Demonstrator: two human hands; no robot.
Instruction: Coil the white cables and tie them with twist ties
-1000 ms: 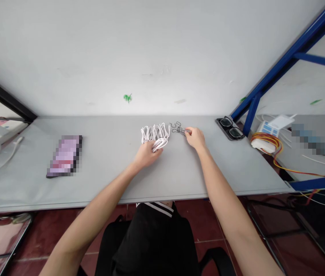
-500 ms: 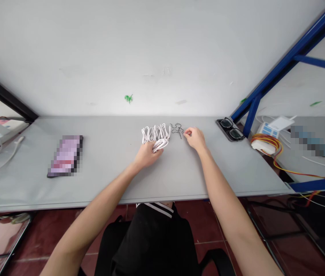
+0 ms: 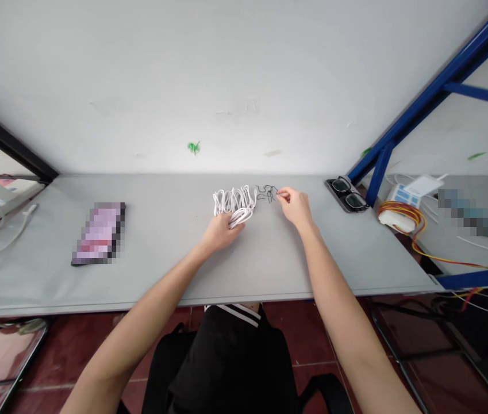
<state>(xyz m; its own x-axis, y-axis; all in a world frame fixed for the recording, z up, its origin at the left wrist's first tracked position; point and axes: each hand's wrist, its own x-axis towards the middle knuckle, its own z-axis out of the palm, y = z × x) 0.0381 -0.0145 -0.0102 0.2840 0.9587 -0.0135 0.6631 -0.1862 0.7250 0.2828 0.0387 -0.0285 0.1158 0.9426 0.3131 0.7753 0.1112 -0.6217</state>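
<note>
My left hand (image 3: pixel 223 231) is closed around a coiled white cable (image 3: pixel 241 217) at the middle of the grey table. Just behind it several more white cable coils (image 3: pixel 230 199) lie side by side in a row, partly hidden by the held one. To their right is a small tangle of thin black twist ties (image 3: pixel 266 192). At the right edge of that tangle, my right hand (image 3: pixel 294 206) has its thumb and forefinger pinched together on the end of a black twist tie; the fingertips cover part of it.
A pixelated purple, black-edged object (image 3: pixel 98 234) lies at the left. Dark glasses (image 3: pixel 348 194) rest at the back right, near a blue metal frame (image 3: pixel 382 169). Beyond it are a power strip (image 3: pixel 396 219) and red-yellow wires (image 3: pixel 411 214). A white wall (image 3: pixel 244 86) stands behind.
My right hand has shifted slightly up and to the right, with its fingers pinched on a tie, and the black ties have shifted a little. My left hand stays on the cable.
</note>
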